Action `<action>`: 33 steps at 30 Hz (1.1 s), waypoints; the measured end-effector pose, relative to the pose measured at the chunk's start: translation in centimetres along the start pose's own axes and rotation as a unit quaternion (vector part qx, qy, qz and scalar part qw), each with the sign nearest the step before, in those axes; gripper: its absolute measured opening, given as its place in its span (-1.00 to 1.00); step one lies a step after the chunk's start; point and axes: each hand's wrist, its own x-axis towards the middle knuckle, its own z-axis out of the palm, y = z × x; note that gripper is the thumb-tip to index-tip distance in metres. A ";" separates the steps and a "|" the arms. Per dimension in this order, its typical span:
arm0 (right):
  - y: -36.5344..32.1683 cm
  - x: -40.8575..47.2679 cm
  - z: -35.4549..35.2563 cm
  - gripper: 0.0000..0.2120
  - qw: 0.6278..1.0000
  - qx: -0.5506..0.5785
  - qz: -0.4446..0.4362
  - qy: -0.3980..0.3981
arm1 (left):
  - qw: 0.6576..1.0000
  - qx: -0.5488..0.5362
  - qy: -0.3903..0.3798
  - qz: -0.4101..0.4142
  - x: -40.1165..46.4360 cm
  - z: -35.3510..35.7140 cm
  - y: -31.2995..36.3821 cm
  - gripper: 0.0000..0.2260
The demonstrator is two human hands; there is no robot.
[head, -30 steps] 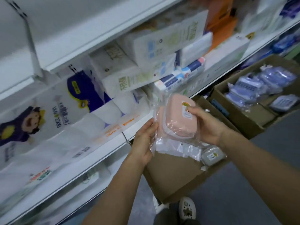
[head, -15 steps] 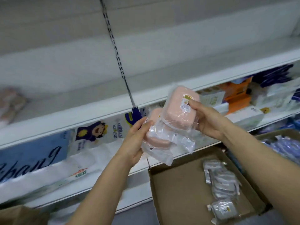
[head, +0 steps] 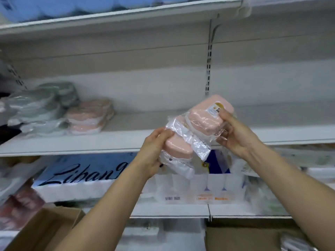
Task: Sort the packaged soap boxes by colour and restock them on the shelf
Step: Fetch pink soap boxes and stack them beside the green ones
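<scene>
Two pink soap boxes in clear plastic bags are held up in front of the white shelf (head: 126, 140). My left hand (head: 154, 151) grips the lower pink soap box (head: 178, 148). My right hand (head: 233, 134) grips the upper pink soap box (head: 204, 118), which carries a small label and overlaps the lower one. On the shelf's left stands a stack of pink soap boxes (head: 90, 116). Beside it, further left, lies a pile of grey-green soap boxes (head: 39, 105).
The shelf board to the right of the stacks is bare. Below it, tissue packs (head: 81, 174) fill the lower shelf. An open cardboard box (head: 41, 230) sits at the bottom left and another cardboard box (head: 244, 240) at the bottom right. Blue packs (head: 72, 6) lie on the top shelf.
The view has swung up and left to the shelf with the soap box stacks. Both hands have risen with the two pink boxes, still held the same way.
</scene>
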 end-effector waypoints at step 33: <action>11.1 22.0 45.5 -0.56 0.997 -0.063 0.037 -0.023 | 0.996 -0.059 0.056 -0.047 8.3 -39.3 12.9 -0.60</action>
